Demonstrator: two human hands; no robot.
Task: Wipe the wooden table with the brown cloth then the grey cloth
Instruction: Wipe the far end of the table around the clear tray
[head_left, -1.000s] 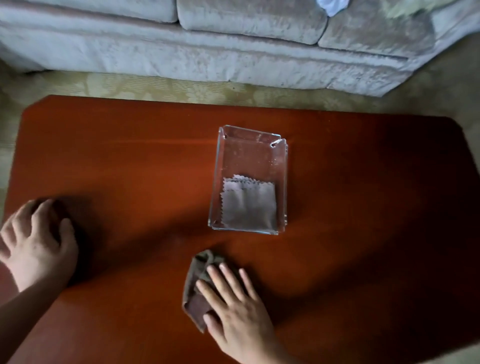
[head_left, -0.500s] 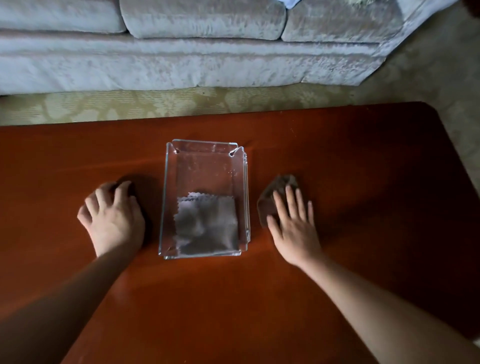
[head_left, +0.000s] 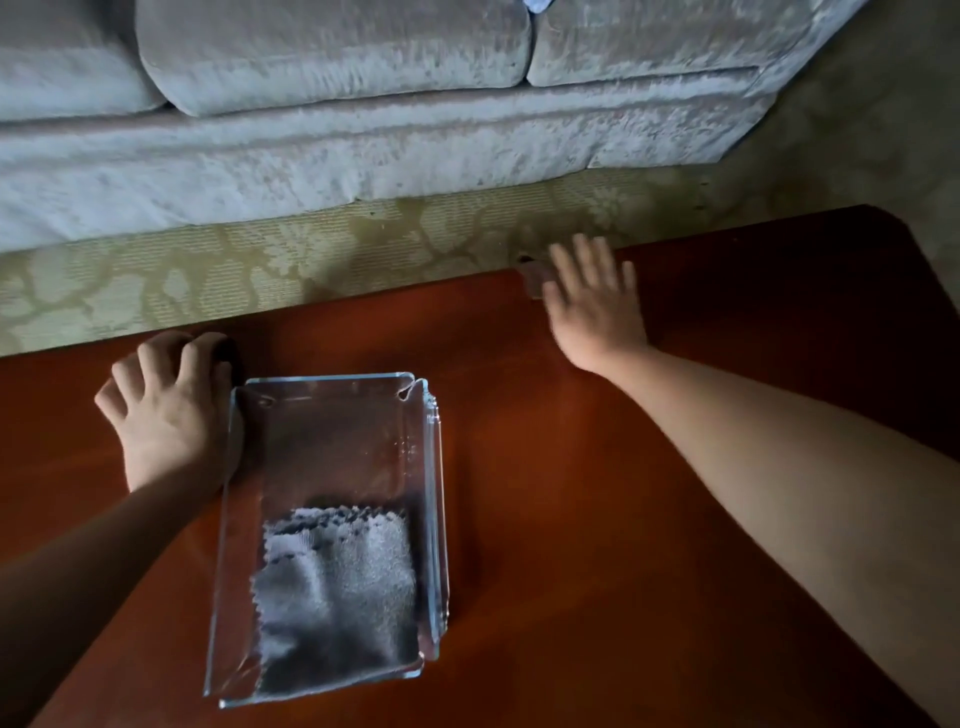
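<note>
A polished reddish-brown wooden table (head_left: 561, 519) fills the lower part of the view, its far edge running at a slant in front of a pale patterned carpet (head_left: 260, 270) and a light velvety sofa (head_left: 363, 130) beyond. The light is dim and the table's far right corner is in shadow. At the far edge, right of the middle, the right hand (head_left: 592, 304) lies flat with its fingers straight and spread, pressing down on the brown cloth (head_left: 531, 276). Only a small blurred piece of the cloth shows past the fingers, right at the table's edge. The left hand (head_left: 166, 410) rests on the table near the far edge, towards the left, its fingers bent and holding nothing, its thumb side just beside the far left corner of a clear tray (head_left: 332, 447). The tray stands near the middle of the table, and the grey cloth (head_left: 337, 597) lies folded in its near half.
</note>
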